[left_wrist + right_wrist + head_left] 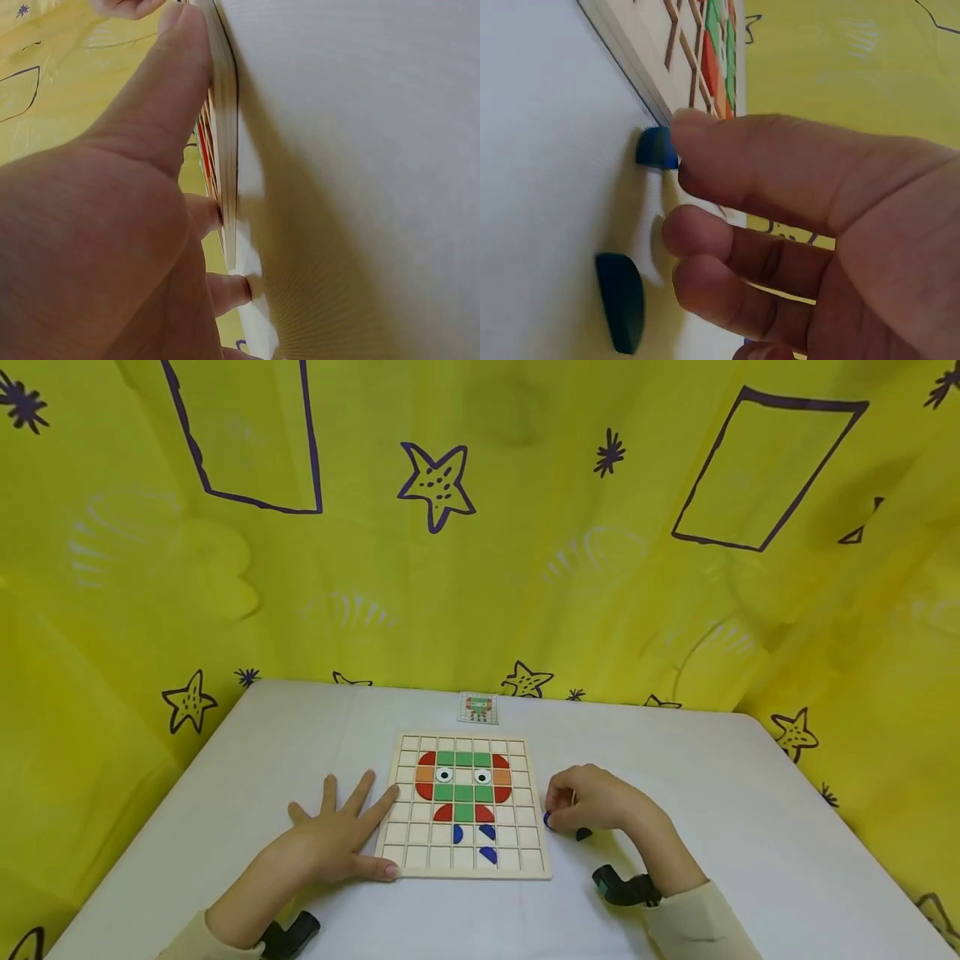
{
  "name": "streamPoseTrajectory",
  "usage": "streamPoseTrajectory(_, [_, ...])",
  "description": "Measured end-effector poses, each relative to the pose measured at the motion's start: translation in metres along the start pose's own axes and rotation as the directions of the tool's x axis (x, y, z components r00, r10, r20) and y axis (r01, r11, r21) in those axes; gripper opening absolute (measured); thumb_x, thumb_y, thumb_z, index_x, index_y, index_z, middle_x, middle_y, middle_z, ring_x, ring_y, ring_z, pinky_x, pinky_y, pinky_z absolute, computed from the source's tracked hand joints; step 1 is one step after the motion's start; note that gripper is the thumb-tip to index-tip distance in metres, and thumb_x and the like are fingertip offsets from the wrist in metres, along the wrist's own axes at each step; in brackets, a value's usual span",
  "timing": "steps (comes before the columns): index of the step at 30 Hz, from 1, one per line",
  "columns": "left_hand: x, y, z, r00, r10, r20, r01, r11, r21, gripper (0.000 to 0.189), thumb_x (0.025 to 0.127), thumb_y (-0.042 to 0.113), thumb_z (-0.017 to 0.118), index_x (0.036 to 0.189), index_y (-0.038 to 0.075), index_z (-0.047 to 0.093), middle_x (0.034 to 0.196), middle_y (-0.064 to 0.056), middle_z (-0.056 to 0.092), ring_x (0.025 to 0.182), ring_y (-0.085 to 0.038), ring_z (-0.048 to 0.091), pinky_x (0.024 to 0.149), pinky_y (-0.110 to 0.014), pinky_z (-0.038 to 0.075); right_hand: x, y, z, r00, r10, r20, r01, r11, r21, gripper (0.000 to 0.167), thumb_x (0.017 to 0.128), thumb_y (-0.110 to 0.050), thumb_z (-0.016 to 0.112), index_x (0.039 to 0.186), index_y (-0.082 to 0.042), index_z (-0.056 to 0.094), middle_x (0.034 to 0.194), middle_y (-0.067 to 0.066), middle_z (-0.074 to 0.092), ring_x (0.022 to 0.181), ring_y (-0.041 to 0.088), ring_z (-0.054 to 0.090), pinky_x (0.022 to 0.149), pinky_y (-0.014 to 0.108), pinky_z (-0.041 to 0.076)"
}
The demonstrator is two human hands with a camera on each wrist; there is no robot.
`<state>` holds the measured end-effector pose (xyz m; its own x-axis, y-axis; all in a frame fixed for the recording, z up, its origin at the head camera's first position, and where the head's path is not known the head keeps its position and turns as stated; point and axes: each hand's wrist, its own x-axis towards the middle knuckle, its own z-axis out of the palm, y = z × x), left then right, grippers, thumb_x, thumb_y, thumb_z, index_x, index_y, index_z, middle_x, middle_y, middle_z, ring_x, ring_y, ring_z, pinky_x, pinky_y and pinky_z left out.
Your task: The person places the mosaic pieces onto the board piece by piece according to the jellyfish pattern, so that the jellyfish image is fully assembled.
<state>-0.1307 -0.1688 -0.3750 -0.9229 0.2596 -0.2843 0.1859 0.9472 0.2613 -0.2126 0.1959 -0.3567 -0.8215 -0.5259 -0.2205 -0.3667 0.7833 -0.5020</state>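
Note:
A wooden grid board (517, 860) lies on the table, with green, red, orange, eye-marked and blue pieces forming a figure in its squares. My left hand (326, 843) spreads its fingers at the board's left side; its thumb rests on the near-left corner, and one fingertip touches the left edge. Just off the right edge, my right hand (600, 797) pinches a small blue piece (657, 148), partly hidden behind the thumb. Beneath that hand lies a dark piece with one curved side (621, 300), apart from the fingers. Three blue pieces (487, 855) sit in the board's lower squares.
Behind the board lies a small card (478, 707) printed with a similar figure. A white cloth covers the table (675, 760), and a yellow patterned curtain (480, 568) hangs beyond its far edge. Black devices (626, 887) are strapped at both wrists.

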Motion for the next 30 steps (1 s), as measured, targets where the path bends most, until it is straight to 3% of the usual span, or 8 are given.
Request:
streamPoseTrajectory(10, [0.003,-0.002,0.001,1.000,0.006,-0.017,-0.006,1.000,-0.008,0.110,0.070,0.076,0.069,0.158,0.023,0.030,0.165,-0.022,0.016,0.139,-0.070,0.005,0.084,-0.093,0.007,0.004,-0.004,0.005,0.999,0.028,-0.029,-0.030,0.998,-0.058,0.023,0.075,-0.014,0.084,0.080,-0.018,0.062,0.067,-0.003,0.055,0.063,0.014,0.051,0.055,0.029,0.039])
streamPoseTrajectory(18, [-0.002,-0.002,0.004,1.000,-0.010,-0.004,0.010,1.000,0.024,0.109,0.070,0.079,0.066,0.158,0.023,0.030,0.165,-0.021,0.016,0.138,-0.069,0.008,0.085,-0.092,0.012,0.005,0.000,0.011,0.998,-0.021,-0.058,0.017,0.998,-0.068,0.018,0.080,-0.017,0.079,0.084,-0.018,0.062,0.064,-0.006,0.052,0.060,0.010,0.048,0.054,0.026,0.038])
streamPoseTrajectory(30, [-0.001,-0.005,0.005,0.999,0.028,-0.023,-0.027,0.999,0.036,0.109,0.072,0.079,0.064,0.158,0.023,0.029,0.165,-0.022,0.016,0.138,-0.070,0.008,0.084,-0.093,0.013,0.004,-0.004,0.015,0.986,0.088,-0.138,-0.106,0.986,-0.130,0.016,0.080,-0.012,0.076,0.080,-0.020,0.063,0.065,-0.004,0.054,0.061,0.013,0.051,0.057,0.030,0.041])
